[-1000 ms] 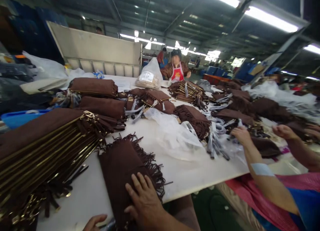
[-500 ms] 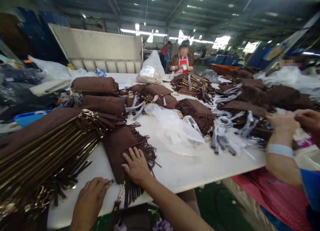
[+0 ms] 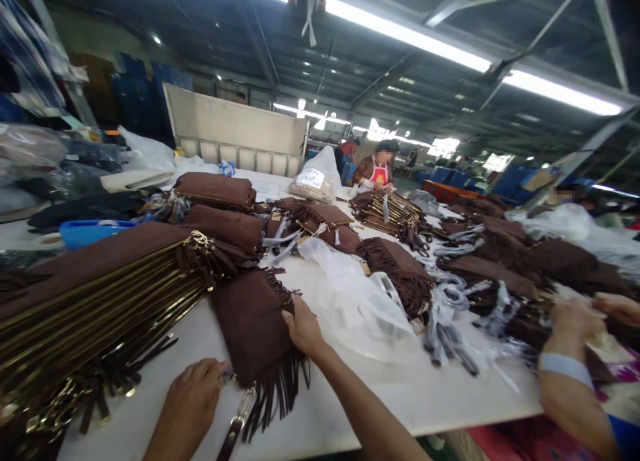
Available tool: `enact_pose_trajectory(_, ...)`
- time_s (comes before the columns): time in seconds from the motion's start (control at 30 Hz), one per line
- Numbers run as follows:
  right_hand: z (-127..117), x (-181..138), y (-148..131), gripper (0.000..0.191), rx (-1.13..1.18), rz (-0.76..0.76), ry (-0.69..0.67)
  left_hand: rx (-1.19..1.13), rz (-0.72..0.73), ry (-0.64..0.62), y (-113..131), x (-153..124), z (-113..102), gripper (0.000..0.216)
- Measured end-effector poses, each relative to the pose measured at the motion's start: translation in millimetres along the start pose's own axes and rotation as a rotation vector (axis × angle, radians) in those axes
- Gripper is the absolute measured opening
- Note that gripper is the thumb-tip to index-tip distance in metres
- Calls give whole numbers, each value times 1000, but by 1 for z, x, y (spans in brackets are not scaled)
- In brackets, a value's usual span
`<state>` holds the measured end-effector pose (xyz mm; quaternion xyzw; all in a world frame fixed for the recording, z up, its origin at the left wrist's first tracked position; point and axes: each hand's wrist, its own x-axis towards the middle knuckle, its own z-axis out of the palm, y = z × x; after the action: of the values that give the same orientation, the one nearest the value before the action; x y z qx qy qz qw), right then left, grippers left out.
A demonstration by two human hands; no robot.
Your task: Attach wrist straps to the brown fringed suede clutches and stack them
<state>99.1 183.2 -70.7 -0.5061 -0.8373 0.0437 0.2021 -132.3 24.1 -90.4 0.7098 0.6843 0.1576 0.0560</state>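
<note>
A dark brown fringed bag (image 3: pixel 253 321) lies flat on the white table in front of me. My right hand (image 3: pixel 306 328) grips its right edge, thumb on the top face and the other fingers partly hidden among the fringe. Beside the bag's lower left corner, my left hand (image 3: pixel 193 398) is closed in a pinch. A small shiny piece shows at its fingertips, too small to make out. A gold chain link (image 3: pixel 247 401) and a dark strap (image 3: pixel 231 438) hang from the bag's lower corner.
Stacked brown bags with gold zippers (image 3: pixel 110 301) fill the left. A clear plastic sheet (image 3: pixel 360 308) lies right of my bag. More fringed bags (image 3: pixel 397 271) and wrapped straps (image 3: pixel 450 334) lie beyond. A co-worker's arm (image 3: pixel 570 381) works at the right; another person (image 3: pixel 377 168) is across the table.
My right hand has gone from lying flat on the bag to gripping its fringed edge. My left hand keeps its pinch near the corner. The view has tilted upward.
</note>
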Motion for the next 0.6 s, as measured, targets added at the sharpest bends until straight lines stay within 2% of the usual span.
enact_pose_trajectory(0.1,-11,-1,31,46,-76,103,16,12,6,92,-2,0,-3,36)
enact_pose_trajectory(0.2,-33,-7,77,41,-154,241,31,-5,23,175,-3,0,-15,33)
enact_pose_trajectory(0.3,-57,-10,129,34,-237,358,13,-82,69,213,4,-1,-21,30)
enact_pose_trajectory(0.37,-68,-11,152,31,-264,373,-24,-133,98,213,13,2,-20,28)
enact_pose_trajectory(0.47,-75,-19,162,31,-240,274,-105,-186,126,192,34,13,-16,27)
enact_pose_trajectory(0.6,-78,-40,159,48,-175,-16,-296,-247,140,159,59,36,-14,24)
